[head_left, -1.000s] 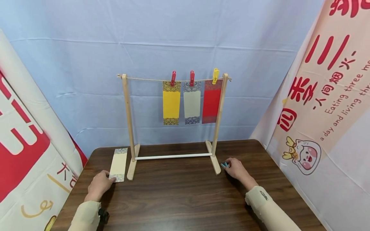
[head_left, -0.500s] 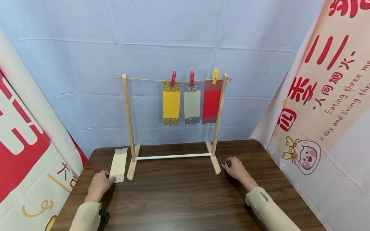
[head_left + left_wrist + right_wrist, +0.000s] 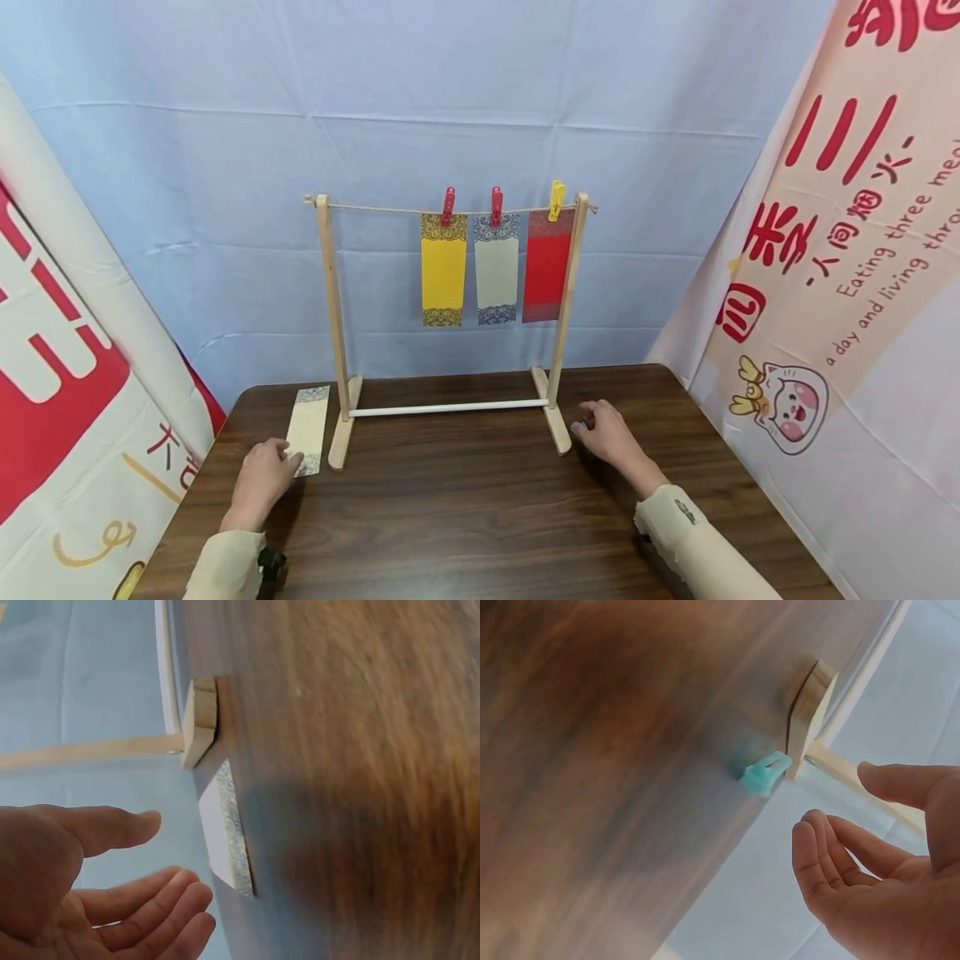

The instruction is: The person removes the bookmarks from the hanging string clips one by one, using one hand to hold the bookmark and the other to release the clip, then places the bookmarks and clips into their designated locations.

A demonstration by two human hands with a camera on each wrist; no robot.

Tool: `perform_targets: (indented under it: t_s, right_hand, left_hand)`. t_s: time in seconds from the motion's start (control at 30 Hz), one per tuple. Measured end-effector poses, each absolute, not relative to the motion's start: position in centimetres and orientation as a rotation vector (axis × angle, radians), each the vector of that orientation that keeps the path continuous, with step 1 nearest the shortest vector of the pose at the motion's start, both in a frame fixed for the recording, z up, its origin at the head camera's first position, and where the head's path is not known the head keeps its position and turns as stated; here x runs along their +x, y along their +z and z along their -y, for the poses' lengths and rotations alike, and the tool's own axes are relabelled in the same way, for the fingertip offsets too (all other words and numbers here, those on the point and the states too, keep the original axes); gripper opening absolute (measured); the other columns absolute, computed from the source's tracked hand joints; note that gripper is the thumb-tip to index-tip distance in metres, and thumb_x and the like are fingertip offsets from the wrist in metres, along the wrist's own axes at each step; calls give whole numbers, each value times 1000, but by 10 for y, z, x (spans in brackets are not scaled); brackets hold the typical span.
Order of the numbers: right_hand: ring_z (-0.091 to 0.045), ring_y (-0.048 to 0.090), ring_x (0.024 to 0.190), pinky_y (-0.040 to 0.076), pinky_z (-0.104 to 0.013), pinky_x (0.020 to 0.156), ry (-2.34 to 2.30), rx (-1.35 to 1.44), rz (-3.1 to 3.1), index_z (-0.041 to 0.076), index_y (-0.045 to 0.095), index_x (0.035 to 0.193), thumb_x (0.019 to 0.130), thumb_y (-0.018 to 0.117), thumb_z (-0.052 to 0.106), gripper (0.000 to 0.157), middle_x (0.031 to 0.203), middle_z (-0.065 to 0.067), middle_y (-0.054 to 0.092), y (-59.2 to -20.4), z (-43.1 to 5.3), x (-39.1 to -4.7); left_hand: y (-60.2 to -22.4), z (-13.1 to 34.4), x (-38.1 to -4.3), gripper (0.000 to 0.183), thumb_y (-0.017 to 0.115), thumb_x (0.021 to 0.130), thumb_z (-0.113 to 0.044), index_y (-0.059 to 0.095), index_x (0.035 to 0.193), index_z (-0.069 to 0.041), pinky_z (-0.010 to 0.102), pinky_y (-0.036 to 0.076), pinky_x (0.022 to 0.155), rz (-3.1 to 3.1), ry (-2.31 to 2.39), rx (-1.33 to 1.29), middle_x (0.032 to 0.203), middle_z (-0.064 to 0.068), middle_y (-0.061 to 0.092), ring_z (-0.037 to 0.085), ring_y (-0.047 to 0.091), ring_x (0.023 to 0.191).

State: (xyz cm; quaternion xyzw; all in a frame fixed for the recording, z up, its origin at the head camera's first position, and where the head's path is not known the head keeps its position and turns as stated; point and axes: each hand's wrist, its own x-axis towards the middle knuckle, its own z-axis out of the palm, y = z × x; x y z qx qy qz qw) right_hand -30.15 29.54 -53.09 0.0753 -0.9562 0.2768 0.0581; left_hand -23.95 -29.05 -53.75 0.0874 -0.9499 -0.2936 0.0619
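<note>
A cream card with patterned blue-grey ends (image 3: pixel 309 421) lies on the table left of a wooden stand (image 3: pixel 330 292). Over its near end hovers my left hand (image 3: pixel 262 479), thumb and fingers apart; the left wrist view shows a gap between hand and card. Right of the stand's foot, a teal clothespin (image 3: pixel 763 776) lies on the table. My right hand (image 3: pixel 609 435) is just above it, fingers loosely bent and holding nothing; in the head view the hand hides most of the clothespin.
From the stand's string hang a yellow card (image 3: pixel 443 283), a grey card (image 3: pixel 497 275) and a red card (image 3: pixel 546 275). Two red clothespins (image 3: pixel 448 207) and a yellow clothespin (image 3: pixel 557 202) hold them. A white rod (image 3: pixel 450 408) joins the stand's feet on the brown table (image 3: pixel 450 508).
Both hands have lifted slightly. My left hand has come off the card's near corner, and my right fingers have let go of the teal clothespin. The hanging cards stay put.
</note>
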Motion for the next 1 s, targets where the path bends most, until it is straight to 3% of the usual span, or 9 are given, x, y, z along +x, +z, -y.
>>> perform_targets:
  t_s: [0.7, 1.0]
  right_hand:
    - [-36, 68, 99, 59, -51, 89, 845, 371, 2774, -14, 64, 135, 100, 74, 8, 42, 109, -19, 66, -506, -274, -300]
    - [-38, 70, 102, 60, -52, 90, 891, 409, 2755, -13, 64, 135, 101, 74, 7, 40, 113, -24, 66, -497, -266, -296]
  left_hand:
    - [-512, 267, -236, 47, 71, 102, -17, 59, 132, 17, 62, 54, 95, 2833, -906, 124, 121, 37, 66, 50, 65, 112]
    - [-505, 263, -234, 47, 70, 103, -18, 59, 134, 16, 64, 53, 98, 2808, -946, 99, 125, 37, 65, 53, 64, 118]
